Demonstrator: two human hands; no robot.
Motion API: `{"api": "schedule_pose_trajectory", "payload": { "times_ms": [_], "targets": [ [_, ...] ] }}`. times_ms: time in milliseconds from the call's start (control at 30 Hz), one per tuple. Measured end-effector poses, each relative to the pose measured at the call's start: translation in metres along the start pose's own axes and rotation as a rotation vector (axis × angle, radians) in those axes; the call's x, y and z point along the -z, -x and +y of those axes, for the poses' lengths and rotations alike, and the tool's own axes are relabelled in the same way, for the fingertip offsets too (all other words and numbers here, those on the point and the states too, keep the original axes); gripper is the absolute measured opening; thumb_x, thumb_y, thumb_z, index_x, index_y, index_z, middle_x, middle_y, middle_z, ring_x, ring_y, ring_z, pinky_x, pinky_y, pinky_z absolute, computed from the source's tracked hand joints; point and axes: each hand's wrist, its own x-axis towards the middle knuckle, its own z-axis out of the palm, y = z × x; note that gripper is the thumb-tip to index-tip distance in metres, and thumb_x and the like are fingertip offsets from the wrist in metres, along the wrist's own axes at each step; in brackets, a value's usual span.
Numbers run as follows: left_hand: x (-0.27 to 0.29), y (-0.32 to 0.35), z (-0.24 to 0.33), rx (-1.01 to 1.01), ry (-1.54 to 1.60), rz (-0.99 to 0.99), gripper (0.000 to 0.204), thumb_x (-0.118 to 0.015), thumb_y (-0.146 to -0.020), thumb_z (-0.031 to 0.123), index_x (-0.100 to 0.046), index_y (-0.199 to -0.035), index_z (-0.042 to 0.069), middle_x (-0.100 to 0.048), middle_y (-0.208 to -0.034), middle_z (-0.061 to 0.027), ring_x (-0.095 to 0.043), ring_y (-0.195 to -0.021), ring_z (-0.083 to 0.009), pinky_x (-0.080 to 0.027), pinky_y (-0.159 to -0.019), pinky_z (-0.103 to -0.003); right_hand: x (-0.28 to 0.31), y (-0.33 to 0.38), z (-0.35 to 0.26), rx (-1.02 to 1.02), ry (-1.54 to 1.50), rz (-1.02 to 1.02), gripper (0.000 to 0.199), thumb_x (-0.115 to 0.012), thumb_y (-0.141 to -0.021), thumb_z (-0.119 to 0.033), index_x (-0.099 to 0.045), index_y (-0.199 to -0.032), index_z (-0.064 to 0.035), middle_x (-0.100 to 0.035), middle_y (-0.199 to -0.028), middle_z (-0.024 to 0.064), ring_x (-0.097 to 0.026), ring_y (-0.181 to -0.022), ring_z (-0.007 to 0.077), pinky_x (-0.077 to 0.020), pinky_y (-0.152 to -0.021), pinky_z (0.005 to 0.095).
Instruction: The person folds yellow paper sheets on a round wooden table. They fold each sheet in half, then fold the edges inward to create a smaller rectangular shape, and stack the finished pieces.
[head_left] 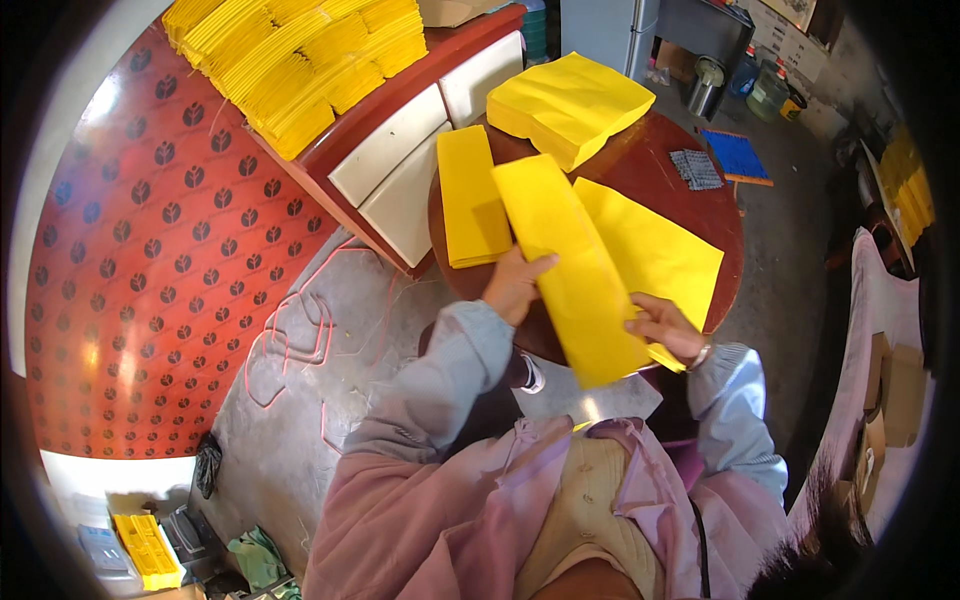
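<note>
A long folded sheet of yellow paper (565,265) slants above the near part of a round red-brown table (715,235). My left hand (514,284) is closed on its left edge, the thumb lying over the top face. Lower down on the opposite edge, my right hand (668,326) grips it with bent fingers. Partly hidden behind the held sheet lies wider yellow paper (655,245), its lower edge close to my right hand. A narrow pile of folded yellow paper (472,190) rests on the table's left side, just beyond my left hand.
A thick stack of yellow sheets (570,100) sits at the table's far side, near a grey checked cloth (695,169). Large yellow bundles (300,60) cover a red-topped cabinet (400,175) at the far left. Pink cord (325,330) lies loosely on the floor.
</note>
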Motion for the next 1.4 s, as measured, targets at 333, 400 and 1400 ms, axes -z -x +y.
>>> {"api": "schedule_pose_trajectory", "payload": {
  "times_ms": [333, 400, 1400],
  "targets": [
    [0.168, -0.127, 0.156, -0.018, -0.287, -0.054, 0.044, -0.066, -0.103, 0.013, -0.055, -0.141, -0.006, -0.067, -0.136, -0.0178, -0.069, -0.123, -0.0269, -0.056, -0.105, -0.039, -0.086, -0.227, -0.060, 0.190, -0.148, 0.042, 0.036, -0.067, -0.104, -0.026, -0.062, -0.135, -0.0081, -0.069, -0.096, -0.0017, -0.062, -0.081, 0.0062, -0.0491, -0.070, 0.0215],
    [0.188, -0.154, 0.143, 0.052, -0.283, 0.166, 0.039, -0.067, -0.102, 0.010, -0.058, -0.135, -0.009, -0.069, -0.131, -0.0187, -0.072, -0.112, -0.0253, -0.059, -0.095, -0.035, -0.088, -0.256, -0.053, 0.095, -0.144, 0.076, 0.035, -0.067, -0.104, -0.027, -0.062, -0.133, -0.0083, -0.070, -0.098, -0.0003, -0.067, -0.086, 0.0086, -0.0548, -0.074, 0.0244],
    [0.163, -0.164, 0.064, -0.227, -1.923, 0.120, 0.090, -0.053, -0.102, 0.064, -0.029, -0.165, 0.005, -0.023, -0.173, -0.0200, -0.015, -0.162, -0.0367, -0.016, -0.130, -0.052, -0.090, -0.288, -0.016, 0.091, -0.037, 0.184, 0.049, -0.077, -0.093, -0.017, -0.059, -0.135, 0.0028, -0.076, -0.091, 0.0103, -0.074, -0.076, 0.0168, -0.0613, -0.067, 0.0306]
  ]
}}
